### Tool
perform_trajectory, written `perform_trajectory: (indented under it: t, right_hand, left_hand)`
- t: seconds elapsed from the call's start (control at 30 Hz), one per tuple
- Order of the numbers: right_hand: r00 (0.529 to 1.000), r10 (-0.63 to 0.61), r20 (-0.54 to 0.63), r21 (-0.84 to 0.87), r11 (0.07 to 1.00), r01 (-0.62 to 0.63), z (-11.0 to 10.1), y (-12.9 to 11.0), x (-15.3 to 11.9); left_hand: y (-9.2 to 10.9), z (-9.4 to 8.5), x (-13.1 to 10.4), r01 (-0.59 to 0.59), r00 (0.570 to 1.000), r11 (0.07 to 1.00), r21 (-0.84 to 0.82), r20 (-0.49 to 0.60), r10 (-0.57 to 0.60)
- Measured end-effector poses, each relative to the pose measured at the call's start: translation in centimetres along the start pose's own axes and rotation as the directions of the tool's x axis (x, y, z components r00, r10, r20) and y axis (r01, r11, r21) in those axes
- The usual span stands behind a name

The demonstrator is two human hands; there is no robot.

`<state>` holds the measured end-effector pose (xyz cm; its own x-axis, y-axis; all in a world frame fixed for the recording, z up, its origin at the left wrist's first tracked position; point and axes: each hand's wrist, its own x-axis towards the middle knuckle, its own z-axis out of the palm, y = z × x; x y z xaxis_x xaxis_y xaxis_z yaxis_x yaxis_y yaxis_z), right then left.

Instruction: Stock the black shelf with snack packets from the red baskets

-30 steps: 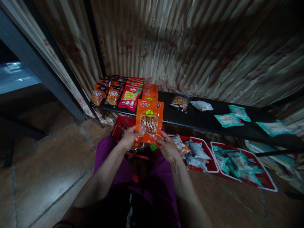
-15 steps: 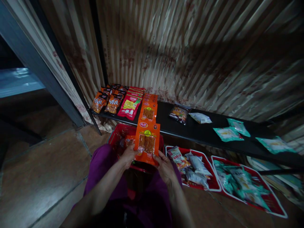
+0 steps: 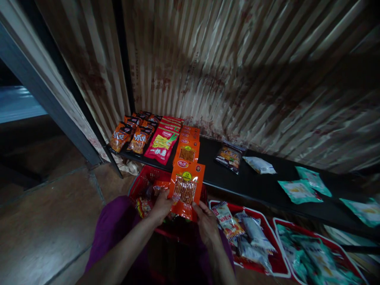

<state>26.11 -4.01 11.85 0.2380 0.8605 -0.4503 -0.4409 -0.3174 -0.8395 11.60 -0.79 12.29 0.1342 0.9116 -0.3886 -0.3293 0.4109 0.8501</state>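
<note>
hands (image 3: 162,206) grip a shiny, partly see-through orange packet (image 3: 187,191) of thin brown strips (image 3: 184,189).

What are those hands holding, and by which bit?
A flat, rectangular orange plastic packet, held near its lower corners by the left hand and right hand.

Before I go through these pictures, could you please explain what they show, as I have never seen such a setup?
There is no machine here: a person works with two bare hands, and every picture comes from one camera worn on the head, looking forward and down. The left hand and right hand hold an orange packet by its near end. On the black shelf lie, from left to right, orange-and-black bags, red packets, matching orange ones, a dark bag, a white bag and pale green packets. Lower down are three red baskets with more packets inside.
</note>
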Motion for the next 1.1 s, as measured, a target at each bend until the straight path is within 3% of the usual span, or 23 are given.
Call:
perform_trajectory:
  t: [0.13, 0.37, 0.5, 0.67, 0.77, 0.9, 1.0, 1.1]
  right_hand:
    - [0.995, -0.091, -0.035, -0.025, 0.996, 0.09, 1.2, -2.4, 4.3]
    - [0.981, -0.194, -0.013, -0.109, 0.975, 0.191, 3.0, -5.4, 10.8]
    - [0.981, -0.192, 0.016, -0.148, 0.97, 0.193, 3.2, -5.0, 13.0]
    - [0.974, -0.223, 0.047, -0.275, 0.934, 0.227, 2.6, -4.1, 14.7]
    - [0.967, -0.246, 0.065, -0.317, 0.914, 0.254, 2.3, -3.9, 15.4]
    - [0.953, -0.295, 0.064, -0.366, 0.882, 0.297, 2.0, -3.7, 15.9]
    - [0.945, -0.322, 0.06, -0.395, 0.862, 0.319, 1.9, -3.5, 16.2]
    - [0.935, -0.348, 0.072, -0.449, 0.825, 0.342, 1.8, -3.5, 16.3]
  left_hand:
    - [2.3, 1.7, 4.1, -0.079, 0.997, 0.997, 0.022, 0.009, 0.079]
    - [3.5, 2.5, 11.5, -0.213, 0.967, 0.956, 0.204, -0.093, 0.236]
    - [4.0, 2.5, 13.0, -0.276, 0.932, 0.905, 0.323, -0.14, 0.334]
    - [3.2, 2.6, 13.5, -0.309, 0.904, 0.814, 0.491, -0.114, 0.412]
    - [2.5, 2.8, 13.6, -0.301, 0.878, 0.669, 0.68, -0.076, 0.472]
    - [2.0, 3.0, 13.3, -0.252, 0.811, 0.347, 0.903, 0.001, 0.585]
    - [2.0, 3.2, 13.1, -0.292, 0.73, 0.107, 0.95, 0.149, 0.667]
    - [1.7, 3.4, 13.4, -0.391, 0.664, -0.053, 0.919, 0.322, 0.675]
